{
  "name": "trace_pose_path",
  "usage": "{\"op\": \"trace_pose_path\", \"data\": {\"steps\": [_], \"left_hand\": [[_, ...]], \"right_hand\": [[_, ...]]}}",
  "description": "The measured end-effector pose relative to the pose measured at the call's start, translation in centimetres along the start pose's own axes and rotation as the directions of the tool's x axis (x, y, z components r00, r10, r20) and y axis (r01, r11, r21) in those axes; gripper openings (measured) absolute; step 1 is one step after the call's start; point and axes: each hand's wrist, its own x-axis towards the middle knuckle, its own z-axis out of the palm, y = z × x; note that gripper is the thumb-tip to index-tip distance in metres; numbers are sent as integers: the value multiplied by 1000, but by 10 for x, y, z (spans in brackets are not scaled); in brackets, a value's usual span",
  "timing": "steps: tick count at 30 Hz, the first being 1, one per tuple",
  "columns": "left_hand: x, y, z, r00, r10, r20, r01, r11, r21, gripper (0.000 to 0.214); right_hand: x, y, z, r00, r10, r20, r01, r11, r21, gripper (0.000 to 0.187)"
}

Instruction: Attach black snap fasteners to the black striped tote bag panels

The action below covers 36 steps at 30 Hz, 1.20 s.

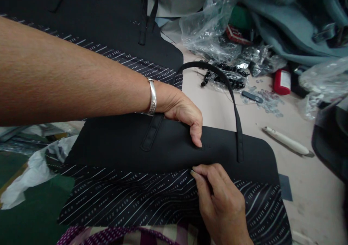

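A black bag panel [174,143] with a strap handle [231,89] lies in front of me, lettered faintly near its middle. Along its lower edge runs a dark striped lining [130,197] printed with white text. My left hand [186,110] reaches over the panel's far edge, thumb pressed on its face and the other fingers hidden behind it. Just below, my right hand [221,197] pinches thumb and forefinger together where panel and lining meet. A tiny pale speck shows at those fingertips, too small to name.
Another black panel with straps [116,27] lies at the upper left. On the table [261,179] are a white pen-shaped tool [286,140], a red container [282,81], small clear discs [269,101] and plastic bags [209,27]. Blue-grey material [288,27] is heaped behind.
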Motion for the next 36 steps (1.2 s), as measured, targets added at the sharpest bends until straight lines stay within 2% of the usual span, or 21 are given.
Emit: {"op": "trace_pose_path", "data": {"steps": [3, 6, 9, 12, 15, 18, 22, 28, 32, 36], "left_hand": [[2, -1, -1, 1000, -1, 28, 2, 1000, -19, 35], [6, -3, -3, 998, 39, 54, -38, 999, -7, 33], [7, -5, -5, 994, 84, 64, -86, 996, 34, 33], [5, -5, -5, 997, 72, 8, -73, 997, 22, 34], [1, -8, -2, 998, 56, -31, -56, 998, -9, 40], [0, -15, 2, 997, 74, -14, -75, 996, -50, 47], [1, -24, 6, 989, 144, 11, -143, 987, -66, 44], [0, -24, 9, 997, 73, 21, -73, 997, -21, 32], [0, -21, 10, 1000, 18, -16, -19, 999, -38, 29], [2, -21, 9, 1000, 11, 0, -11, 1000, -27, 31]], "right_hand": [[1, 0, 0, 998, 27, -60, -29, 999, -43, 8], [4, -2, 1, 995, 65, -80, -73, 993, -98, 14], [9, -4, 3, 995, 54, -90, -63, 992, -111, 17], [10, -2, 3, 995, 2, -101, -5, 999, -35, 11], [5, 3, 1, 995, -47, -92, 54, 996, 68, 14], [1, 7, -1, 997, -62, -53, 69, 987, 147, 19], [1, 12, -4, 998, -67, 6, 64, 968, 244, 18], [5, 15, -6, 997, -52, 59, 34, 961, 275, 14], [6, 14, -6, 996, -65, 57, 48, 966, 252, 14], [8, 13, -7, 998, -56, 42, 45, 971, 237, 14]]}}
